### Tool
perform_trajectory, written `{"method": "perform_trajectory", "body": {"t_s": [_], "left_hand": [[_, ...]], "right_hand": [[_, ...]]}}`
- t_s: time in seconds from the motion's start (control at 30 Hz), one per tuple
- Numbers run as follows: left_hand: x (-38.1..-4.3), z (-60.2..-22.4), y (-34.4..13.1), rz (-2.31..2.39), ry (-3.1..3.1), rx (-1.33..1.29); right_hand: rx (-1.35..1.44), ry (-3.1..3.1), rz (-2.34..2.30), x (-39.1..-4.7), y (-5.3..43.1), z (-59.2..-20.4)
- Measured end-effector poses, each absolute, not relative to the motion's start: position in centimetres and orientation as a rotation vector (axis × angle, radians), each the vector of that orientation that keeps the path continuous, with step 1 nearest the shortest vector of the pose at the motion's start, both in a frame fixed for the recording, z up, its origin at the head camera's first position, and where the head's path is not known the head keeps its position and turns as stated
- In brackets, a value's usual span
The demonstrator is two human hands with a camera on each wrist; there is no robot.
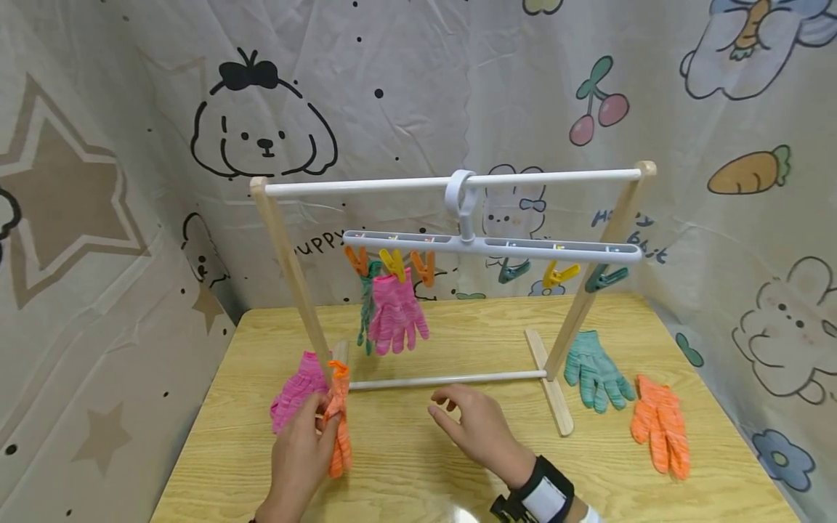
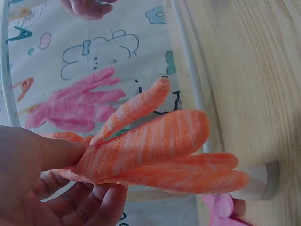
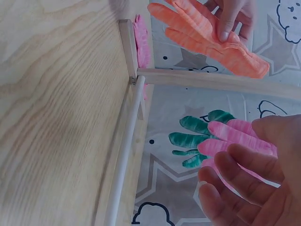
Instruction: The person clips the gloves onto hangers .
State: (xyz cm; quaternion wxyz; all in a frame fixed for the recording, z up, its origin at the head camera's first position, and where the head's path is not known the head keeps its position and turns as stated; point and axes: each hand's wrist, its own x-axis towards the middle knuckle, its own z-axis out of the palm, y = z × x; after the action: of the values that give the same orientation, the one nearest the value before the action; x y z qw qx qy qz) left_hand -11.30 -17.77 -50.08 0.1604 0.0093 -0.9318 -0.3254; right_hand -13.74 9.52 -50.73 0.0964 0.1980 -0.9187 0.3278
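Observation:
My left hand [image 1: 302, 444] pinches an orange knit glove [image 1: 338, 421] between thumb and fingers at the left of the rack. In the left wrist view the fingers of the orange glove [image 2: 150, 141] point away from the hand, its cuff partly hidden by the thumb. My right hand [image 1: 476, 427] hovers over the table near the rack's lower bar, fingers loosely bent and holding nothing. A pink glove [image 1: 397, 312] hangs from a yellow clip [image 1: 393, 265] on the grey hanger [image 1: 418, 242]. Behind it a green glove [image 1: 366, 312] hangs, partly covered.
The wooden rack's top bar [image 1: 366, 187] carries the hanger; more clips, such as a yellow one [image 1: 560, 274], dangle at its right. On the table lie another pink glove [image 1: 301, 388] at left, and a green glove [image 1: 596, 370] and a second orange glove [image 1: 660, 425] at right.

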Motion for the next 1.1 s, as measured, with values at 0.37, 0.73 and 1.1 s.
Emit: {"method": "perform_trajectory", "body": {"t_s": [0.37,0.73,1.1], "left_hand": [[-12.0,-49.4,-15.7,-0.926,-2.645,-0.097],[-12.4,-49.6,-14.1,-0.948,-2.639,-0.131],[-13.3,-49.1,-12.9,-0.945,-2.642,-0.208]], "right_hand": [[0.571,-2.648,0.937,-14.4,10.2,-49.2],[0.593,-2.595,0.882,-15.9,10.7,-48.4],[0.499,-2.598,0.848,-17.4,11.3,-47.0]]}}
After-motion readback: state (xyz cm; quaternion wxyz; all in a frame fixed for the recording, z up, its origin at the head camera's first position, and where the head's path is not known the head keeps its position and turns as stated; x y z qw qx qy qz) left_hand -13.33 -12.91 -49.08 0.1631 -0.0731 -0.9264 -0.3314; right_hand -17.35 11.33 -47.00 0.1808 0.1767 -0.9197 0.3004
